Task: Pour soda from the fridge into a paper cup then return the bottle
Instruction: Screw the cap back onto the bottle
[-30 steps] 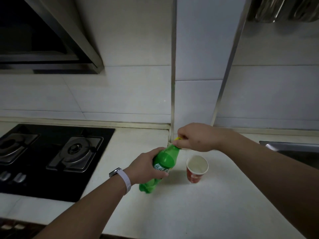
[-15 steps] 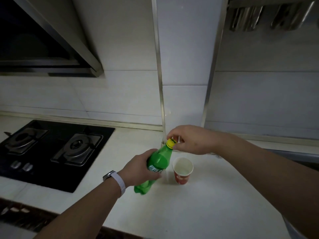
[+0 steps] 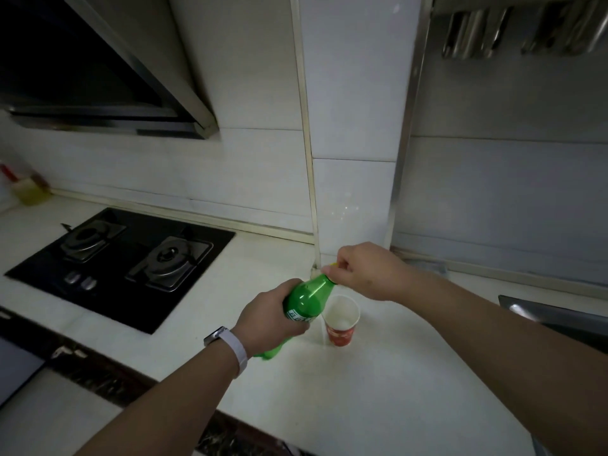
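Observation:
A green soda bottle (image 3: 304, 301) stands tilted on the white counter (image 3: 378, 390), its neck leaning up and to the right. My left hand (image 3: 266, 320) is wrapped around the bottle's middle; a white band is on that wrist. My right hand (image 3: 365, 271) pinches the yellow cap (image 3: 332, 264) at the bottle's top. A red paper cup (image 3: 342, 320) stands upright just right of the bottle, below my right hand. Its white inside shows; I cannot tell if it holds liquid.
A black two-burner gas hob (image 3: 131, 258) lies to the left, under a range hood (image 3: 108, 80). A steel sink edge (image 3: 552, 311) is at the right. Metal utensils (image 3: 513, 31) hang above. A yellowish bottle (image 3: 29, 192) stands at the far left wall.
The view has shifted, so the hob sits further in. My hands stay on the bottle and cap, and my right fingers have closed more over the cap.

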Demonstrator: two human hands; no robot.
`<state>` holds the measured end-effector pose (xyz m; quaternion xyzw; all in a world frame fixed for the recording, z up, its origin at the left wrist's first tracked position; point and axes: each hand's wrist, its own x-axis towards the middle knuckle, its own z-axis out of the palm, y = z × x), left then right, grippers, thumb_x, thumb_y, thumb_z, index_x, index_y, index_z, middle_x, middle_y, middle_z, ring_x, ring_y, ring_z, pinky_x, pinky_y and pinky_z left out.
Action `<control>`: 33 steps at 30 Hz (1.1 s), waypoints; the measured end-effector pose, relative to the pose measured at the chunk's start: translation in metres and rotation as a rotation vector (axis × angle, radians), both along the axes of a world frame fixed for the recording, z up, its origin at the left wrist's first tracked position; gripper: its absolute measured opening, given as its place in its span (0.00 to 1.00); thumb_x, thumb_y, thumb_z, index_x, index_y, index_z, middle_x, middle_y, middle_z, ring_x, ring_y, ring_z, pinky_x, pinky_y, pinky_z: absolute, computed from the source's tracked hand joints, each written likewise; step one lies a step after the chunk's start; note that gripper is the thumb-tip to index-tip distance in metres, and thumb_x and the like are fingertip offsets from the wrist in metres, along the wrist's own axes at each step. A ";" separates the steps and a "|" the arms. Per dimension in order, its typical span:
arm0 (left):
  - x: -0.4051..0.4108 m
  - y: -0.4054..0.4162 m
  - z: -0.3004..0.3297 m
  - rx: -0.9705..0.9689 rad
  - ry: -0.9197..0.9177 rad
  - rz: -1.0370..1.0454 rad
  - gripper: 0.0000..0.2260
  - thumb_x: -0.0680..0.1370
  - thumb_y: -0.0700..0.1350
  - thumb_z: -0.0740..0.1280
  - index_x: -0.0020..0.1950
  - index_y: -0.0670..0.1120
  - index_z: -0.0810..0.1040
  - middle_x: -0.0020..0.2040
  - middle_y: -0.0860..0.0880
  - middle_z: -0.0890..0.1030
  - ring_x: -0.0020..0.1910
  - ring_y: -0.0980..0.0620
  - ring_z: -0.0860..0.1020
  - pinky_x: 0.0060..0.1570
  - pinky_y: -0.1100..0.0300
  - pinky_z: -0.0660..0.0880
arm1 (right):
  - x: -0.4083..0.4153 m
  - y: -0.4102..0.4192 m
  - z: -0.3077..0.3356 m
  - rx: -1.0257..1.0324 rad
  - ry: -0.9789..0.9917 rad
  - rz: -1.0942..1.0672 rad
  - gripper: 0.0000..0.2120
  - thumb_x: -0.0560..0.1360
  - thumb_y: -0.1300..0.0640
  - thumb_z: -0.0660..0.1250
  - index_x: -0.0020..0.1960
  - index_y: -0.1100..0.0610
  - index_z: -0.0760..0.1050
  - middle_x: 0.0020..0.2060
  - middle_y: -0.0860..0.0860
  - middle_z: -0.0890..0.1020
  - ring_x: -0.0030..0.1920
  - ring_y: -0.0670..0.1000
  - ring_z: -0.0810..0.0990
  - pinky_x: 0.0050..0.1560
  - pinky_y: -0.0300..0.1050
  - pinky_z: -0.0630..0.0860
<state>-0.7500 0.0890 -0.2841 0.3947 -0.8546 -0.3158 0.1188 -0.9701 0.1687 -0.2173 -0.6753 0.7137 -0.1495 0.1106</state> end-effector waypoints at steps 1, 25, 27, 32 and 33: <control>0.000 0.003 0.000 -0.015 -0.012 0.012 0.33 0.62 0.59 0.74 0.63 0.70 0.62 0.43 0.65 0.79 0.46 0.58 0.80 0.47 0.58 0.78 | 0.000 0.001 -0.003 -0.009 0.039 0.001 0.22 0.77 0.35 0.55 0.39 0.52 0.71 0.31 0.48 0.75 0.32 0.46 0.72 0.28 0.43 0.60; -0.001 0.026 -0.003 0.053 0.128 0.099 0.34 0.59 0.60 0.76 0.62 0.69 0.66 0.47 0.66 0.81 0.45 0.64 0.80 0.46 0.60 0.78 | -0.017 0.018 -0.010 -0.054 -0.309 -0.003 0.21 0.72 0.29 0.56 0.50 0.43 0.73 0.41 0.42 0.78 0.40 0.43 0.76 0.35 0.40 0.69; 0.011 0.026 -0.001 0.106 0.212 0.141 0.35 0.60 0.58 0.78 0.64 0.67 0.69 0.49 0.66 0.81 0.47 0.65 0.80 0.47 0.62 0.77 | -0.013 0.016 -0.005 -0.061 -0.325 0.057 0.20 0.72 0.30 0.58 0.55 0.41 0.72 0.45 0.39 0.77 0.43 0.41 0.77 0.38 0.38 0.70; 0.051 0.031 0.010 0.103 0.371 0.260 0.29 0.60 0.55 0.79 0.56 0.71 0.72 0.49 0.62 0.83 0.48 0.61 0.81 0.45 0.65 0.76 | 0.009 0.004 -0.002 -0.062 -0.334 0.180 0.22 0.73 0.33 0.62 0.62 0.42 0.71 0.54 0.38 0.74 0.51 0.39 0.76 0.48 0.38 0.75; 0.060 0.032 0.013 0.093 0.398 0.289 0.29 0.60 0.55 0.79 0.56 0.71 0.73 0.49 0.61 0.83 0.47 0.60 0.82 0.45 0.65 0.76 | 0.016 0.002 -0.002 -0.064 -0.334 0.206 0.22 0.72 0.33 0.62 0.63 0.42 0.71 0.56 0.37 0.73 0.53 0.38 0.75 0.50 0.39 0.75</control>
